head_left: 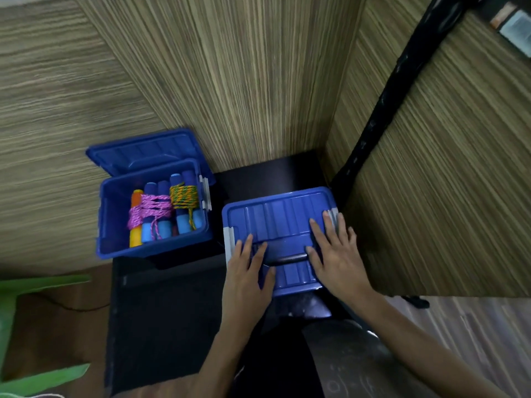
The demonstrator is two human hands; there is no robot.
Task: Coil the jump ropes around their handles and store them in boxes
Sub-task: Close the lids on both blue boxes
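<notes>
Two blue plastic boxes stand on a low dark stand. The left box point(115, 225) is open, its lid point(143, 153) tipped back. Inside lie coiled jump ropes: a pink rope point(149, 209) wound round orange and blue handles, and a yellow-green rope point(184, 195) wound round blue handles. The right box carries its lid point(275, 214) on top. My left hand point(247, 271) rests flat on the lid's near left part, fingers straight. Flat on the lid's right side lies my right hand point(333, 254), its fingertips near the grey latch point(333, 216).
The dark stand point(161, 311) sits between wood-grain panels point(244, 81) at the back and right. A black pole point(388, 96) slants up at the right. A green plastic stool point(17, 285) is at the lower left. A second grey latch point(228, 239) shows on the closed box's left.
</notes>
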